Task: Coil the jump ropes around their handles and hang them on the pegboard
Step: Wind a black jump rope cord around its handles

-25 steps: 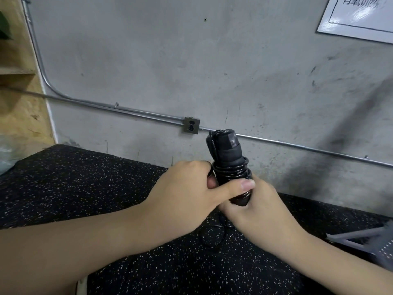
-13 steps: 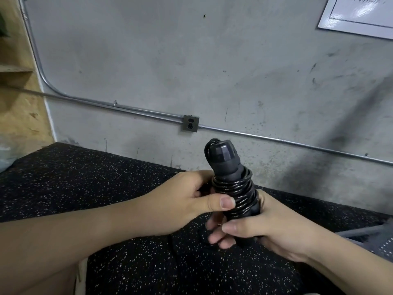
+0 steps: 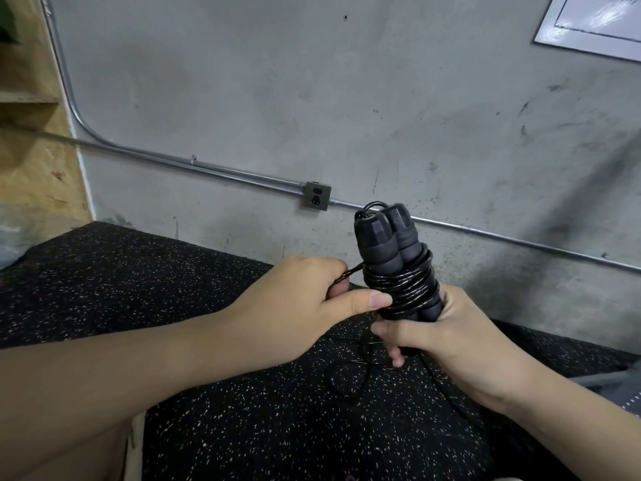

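Two black jump-rope handles stand side by side, upright and tilted slightly left. My right hand grips their lower part. Several turns of shiny black rope are wound around the handles' middle. My left hand pinches a strand of the rope just left of the coil, and its thumb presses against the windings. A loose tail of rope lies in loops on the black speckled mat below the hands. No pegboard is in view.
A grey concrete wall rises close behind the mat, with a metal conduit and a small junction box along it. Wooden shelving stands at the left. A white sign hangs top right. A grey metal object lies at the right edge.
The handles have tilted so both tops show. My left hand has drawn back to the left of the coil, pulling a strand taut. My right hand has shifted lower on the handles.
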Tool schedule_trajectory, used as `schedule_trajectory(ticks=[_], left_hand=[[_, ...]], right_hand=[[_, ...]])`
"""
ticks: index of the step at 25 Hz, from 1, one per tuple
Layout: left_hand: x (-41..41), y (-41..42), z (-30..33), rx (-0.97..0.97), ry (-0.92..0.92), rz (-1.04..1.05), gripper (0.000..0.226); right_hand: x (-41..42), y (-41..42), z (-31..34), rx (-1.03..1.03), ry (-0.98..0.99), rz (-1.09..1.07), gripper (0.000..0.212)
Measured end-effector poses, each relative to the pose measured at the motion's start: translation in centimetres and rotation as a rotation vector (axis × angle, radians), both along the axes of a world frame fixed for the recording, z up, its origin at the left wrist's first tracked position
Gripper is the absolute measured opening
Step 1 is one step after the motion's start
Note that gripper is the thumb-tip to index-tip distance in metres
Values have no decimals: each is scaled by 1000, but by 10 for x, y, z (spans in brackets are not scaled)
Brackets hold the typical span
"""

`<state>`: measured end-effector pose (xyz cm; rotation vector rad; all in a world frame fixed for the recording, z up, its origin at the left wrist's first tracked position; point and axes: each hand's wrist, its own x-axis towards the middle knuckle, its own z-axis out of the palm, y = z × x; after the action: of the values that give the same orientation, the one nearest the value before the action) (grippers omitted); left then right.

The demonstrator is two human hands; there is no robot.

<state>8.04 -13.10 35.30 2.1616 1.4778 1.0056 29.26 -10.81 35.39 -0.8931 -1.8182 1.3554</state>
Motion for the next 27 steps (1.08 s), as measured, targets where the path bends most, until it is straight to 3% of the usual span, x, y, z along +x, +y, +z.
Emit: schedule_trajectory(ticks=[4, 8, 10, 13, 15, 18, 20, 22, 25, 27], left_hand=[[-5, 0, 1, -13, -35, -110, 58], [4, -10, 7, -62, -36, -77, 54], [10, -10, 6, -68, -137, -66, 60], [4, -2, 7, -53, -273, -107, 52], [-4, -1, 12, -99, -317, -230, 36], [-4, -7, 17, -190, -331, -461, 26], [-3, -10, 17, -188, -315, -483, 22], [-5, -7, 17, -127, -217, -358, 36], [-10, -4, 19, -152, -25, -137, 100], [-8, -5, 20, -185, -7, -71, 106]], right_hand=[[-3, -2, 6, 106, -35, -81, 17], [-15, -13, 7, 276, -55, -122, 19], [-25, -21, 5, 357, -67, -161, 28], [-29, -23, 8, 437, -199, -181, 20], [-22, -20, 16, 287, -215, -14, 17], [-14, -22, 22, -211, -15, 364, 33], [-14, -23, 18, -192, -20, 395, 26], [-16, -20, 13, -96, -67, 289, 21], [-15, -15, 12, -37, -89, 153, 26], [-12, -14, 13, -13, -96, 102, 22]])
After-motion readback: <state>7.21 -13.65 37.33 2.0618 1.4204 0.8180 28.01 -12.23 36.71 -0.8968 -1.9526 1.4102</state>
